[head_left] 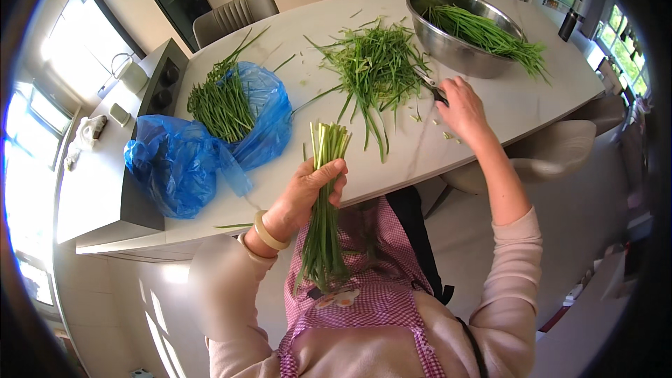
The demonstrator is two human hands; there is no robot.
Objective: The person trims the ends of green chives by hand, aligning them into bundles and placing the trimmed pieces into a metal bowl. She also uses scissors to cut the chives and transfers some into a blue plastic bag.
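Observation:
My left hand (308, 189) is closed round a bundle of garlic chives (323, 238), pale cut ends up and green leaves hanging down in front of the checked apron. At the right of the table, my right hand (462, 108) has its fingers closed on the black handles of a pair of scissors (428, 81). The scissors' blades point toward a loose heap of chive trimmings (374, 63). On the left, more uncut chives (222, 108) lie on a crumpled blue plastic bag (269, 108).
A steel basin (455, 49) at the back right holds chives that overhang its rim. Small scraps dot the white table (308, 49). Chairs (234, 15) stand around it. A counter with a dark side panel (164, 84) adjoins on the left. A dark bottle (568, 24) stands far right.

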